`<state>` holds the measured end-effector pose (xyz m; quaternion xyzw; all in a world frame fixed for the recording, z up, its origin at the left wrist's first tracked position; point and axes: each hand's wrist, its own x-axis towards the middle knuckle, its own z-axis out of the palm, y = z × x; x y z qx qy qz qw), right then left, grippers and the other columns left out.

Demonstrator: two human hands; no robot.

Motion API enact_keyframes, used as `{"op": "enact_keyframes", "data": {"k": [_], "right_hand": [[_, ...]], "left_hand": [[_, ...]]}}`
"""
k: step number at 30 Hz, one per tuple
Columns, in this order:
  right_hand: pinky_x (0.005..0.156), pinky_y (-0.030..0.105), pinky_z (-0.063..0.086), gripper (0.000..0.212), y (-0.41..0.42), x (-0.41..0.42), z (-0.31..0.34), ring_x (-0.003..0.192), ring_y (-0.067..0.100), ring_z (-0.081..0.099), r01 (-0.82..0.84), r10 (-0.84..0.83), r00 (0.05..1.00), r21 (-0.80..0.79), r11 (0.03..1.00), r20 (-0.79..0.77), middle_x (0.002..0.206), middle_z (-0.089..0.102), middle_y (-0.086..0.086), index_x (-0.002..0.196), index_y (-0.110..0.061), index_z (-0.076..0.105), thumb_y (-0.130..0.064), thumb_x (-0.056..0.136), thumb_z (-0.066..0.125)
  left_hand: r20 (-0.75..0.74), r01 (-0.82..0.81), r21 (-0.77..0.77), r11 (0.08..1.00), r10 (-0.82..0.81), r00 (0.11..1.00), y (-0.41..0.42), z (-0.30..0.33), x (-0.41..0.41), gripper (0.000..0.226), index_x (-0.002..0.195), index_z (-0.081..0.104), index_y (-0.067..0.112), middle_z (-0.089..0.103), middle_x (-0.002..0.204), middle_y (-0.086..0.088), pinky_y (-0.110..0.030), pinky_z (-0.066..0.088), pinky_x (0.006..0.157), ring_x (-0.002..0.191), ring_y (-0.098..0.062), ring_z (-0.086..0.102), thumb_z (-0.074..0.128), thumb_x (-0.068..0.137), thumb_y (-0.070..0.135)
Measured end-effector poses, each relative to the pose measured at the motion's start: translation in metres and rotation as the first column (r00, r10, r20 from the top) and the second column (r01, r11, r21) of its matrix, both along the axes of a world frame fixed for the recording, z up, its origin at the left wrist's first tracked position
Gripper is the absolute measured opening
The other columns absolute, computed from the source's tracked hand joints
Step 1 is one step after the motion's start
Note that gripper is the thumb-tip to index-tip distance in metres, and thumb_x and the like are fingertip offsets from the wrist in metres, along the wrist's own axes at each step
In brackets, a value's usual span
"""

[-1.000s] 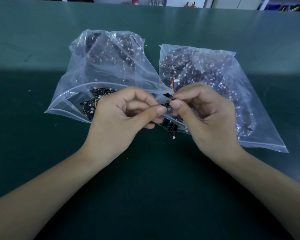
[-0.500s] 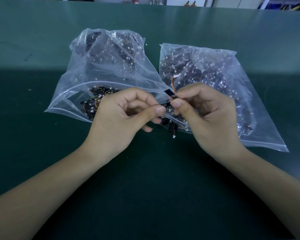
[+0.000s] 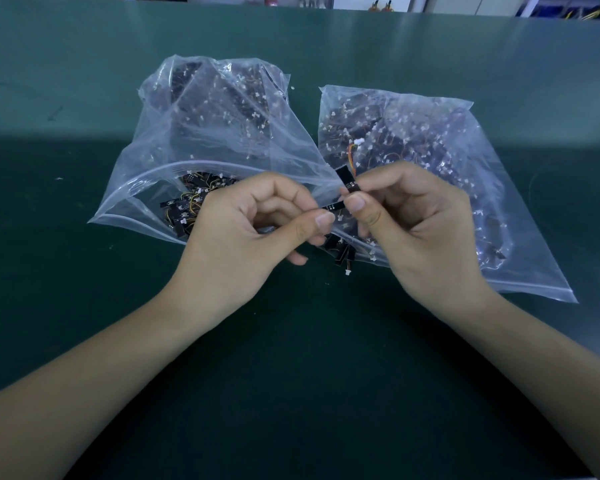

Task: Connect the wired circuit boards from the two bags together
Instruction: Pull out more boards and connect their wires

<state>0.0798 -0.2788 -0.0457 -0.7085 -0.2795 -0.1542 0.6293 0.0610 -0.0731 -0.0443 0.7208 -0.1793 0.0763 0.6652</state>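
Two clear plastic bags full of small black wired circuit boards lie on the green table: the left bag (image 3: 215,133) with its mouth open toward me, and the right bag (image 3: 447,161). My left hand (image 3: 253,233) pinches one small black board (image 3: 330,207) between thumb and forefinger. My right hand (image 3: 413,230) pinches a second black board (image 3: 347,178), which stands tilted upright with an orange-yellow wire and white plug (image 3: 354,147) rising from it. The two boards meet between my thumbs, just above the bag mouths.
A few loose boards (image 3: 343,254) spill from the right bag's mouth under my hands. More boards (image 3: 184,209) lie inside the left bag's opening. The far table edge backs onto shelving and bins (image 3: 568,8).
Both hands have stayed almost in place. The board in my right hand has tipped slightly more upright, and its wire has risen a little.
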Motion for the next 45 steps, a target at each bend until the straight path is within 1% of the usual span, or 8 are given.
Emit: {"op": "enact_keyframes", "data": {"k": [7, 15, 20, 30, 35, 40, 43, 45], "right_hand": [[0.064, 0.019, 0.049, 0.015, 0.000, 0.001, -0.001, 0.067, 0.010, 0.062, -0.024, 0.024, 1.000, -0.004, 1.000, -0.012, 0.088, 0.074, -0.005, 0.104, -0.034, 0.071, -0.020, 0.102, 0.072], [0.067, 0.033, 0.051, 0.003, -0.004, 0.004, -0.003, 0.071, 0.034, 0.063, -0.038, 0.036, 0.999, -0.085, 0.996, -0.026, 0.087, 0.073, 0.005, 0.103, -0.021, 0.071, -0.019, 0.101, 0.073], [0.066, 0.053, 0.054, 0.004, -0.008, 0.004, -0.004, 0.075, 0.041, 0.067, 0.043, -0.045, 0.999, -0.146, 0.988, -0.005, 0.092, 0.075, 0.013, 0.101, -0.016, 0.078, -0.014, 0.097, 0.078], [0.070, 0.013, 0.042, 0.009, -0.008, 0.005, -0.003, 0.070, 0.015, 0.061, 0.136, -0.076, 0.980, -0.345, 0.929, 0.181, 0.094, 0.071, -0.005, 0.101, -0.010, 0.081, -0.017, 0.094, 0.082], [0.079, 0.021, 0.048, 0.033, -0.014, 0.007, -0.003, 0.079, 0.017, 0.062, 0.196, -0.072, 0.962, -0.485, 0.852, 0.262, 0.104, 0.068, 0.000, 0.118, -0.013, 0.077, -0.021, 0.089, 0.089], [0.079, 0.036, 0.054, 0.037, -0.018, 0.011, -0.001, 0.081, 0.016, 0.062, 0.228, -0.093, 0.962, -0.573, 0.787, 0.255, 0.092, 0.065, -0.008, 0.115, -0.022, 0.071, -0.009, 0.080, 0.074], [0.070, 0.022, 0.049, 0.033, -0.020, 0.012, -0.002, 0.076, 0.014, 0.062, 0.250, -0.130, 0.957, -0.512, 0.822, 0.259, 0.087, 0.067, -0.008, 0.111, -0.019, 0.073, -0.001, 0.084, 0.073], [0.069, 0.011, 0.043, 0.032, -0.020, 0.012, -0.001, 0.074, 0.013, 0.062, 0.269, -0.169, 0.953, -0.447, 0.853, 0.251, 0.089, 0.068, -0.006, 0.111, -0.019, 0.074, 0.002, 0.088, 0.073]], "left_hand": [[0.004, 0.002, 0.025, 1.000, -0.002, 1.000, 0.002, -0.001, 0.001, 0.010, 0.092, 0.073, 0.018, 0.080, 0.084, -0.004, -0.029, 0.062, 0.060, 0.082, -0.023, 0.079, 0.082, 0.094, 0.021], [0.031, -0.041, 0.063, 0.997, 0.040, 0.999, 0.004, -0.002, 0.001, 0.013, 0.092, 0.074, 0.015, 0.079, 0.084, -0.003, -0.029, 0.062, 0.060, 0.080, -0.020, 0.077, 0.082, 0.091, 0.025], [0.220, -0.156, 0.134, 0.979, 0.124, 0.968, 0.007, -0.002, 0.002, 0.013, 0.094, 0.079, 0.013, 0.076, 0.094, 0.001, -0.029, 0.061, 0.056, 0.083, -0.027, 0.076, 0.086, 0.091, 0.023], [0.225, -0.136, 0.099, 0.986, 0.111, 0.968, 0.007, -0.004, 0.003, 0.009, 0.102, 0.078, 0.017, 0.079, 0.092, 0.005, -0.025, 0.061, 0.059, 0.081, -0.021, 0.077, 0.083, 0.094, 0.015], [0.228, -0.189, 0.104, 0.976, 0.162, 0.960, 0.010, -0.003, 0.006, 0.008, 0.101, 0.077, 0.025, 0.078, 0.093, 0.004, -0.025, 0.061, 0.059, 0.079, -0.023, 0.076, 0.080, 0.097, 0.019], [0.198, -0.193, 0.088, 0.977, 0.173, 0.965, 0.012, -0.004, 0.008, 0.006, 0.100, 0.077, 0.024, 0.078, 0.087, 0.001, -0.034, 0.062, 0.055, 0.073, -0.022, 0.074, 0.080, 0.097, 0.020], [0.204, -0.146, 0.100, 0.984, 0.123, 0.971, 0.011, -0.004, 0.005, 0.005, 0.099, 0.077, 0.020, 0.078, 0.088, 0.004, -0.022, 0.058, 0.055, 0.075, -0.018, 0.074, 0.081, 0.096, 0.019], [0.245, -0.127, 0.159, 0.979, 0.085, 0.966, 0.010, -0.006, 0.004, 0.005, 0.099, 0.079, 0.017, 0.078, 0.089, 0.007, -0.025, 0.059, 0.055, 0.078, -0.020, 0.075, 0.082, 0.095, 0.019]]}}
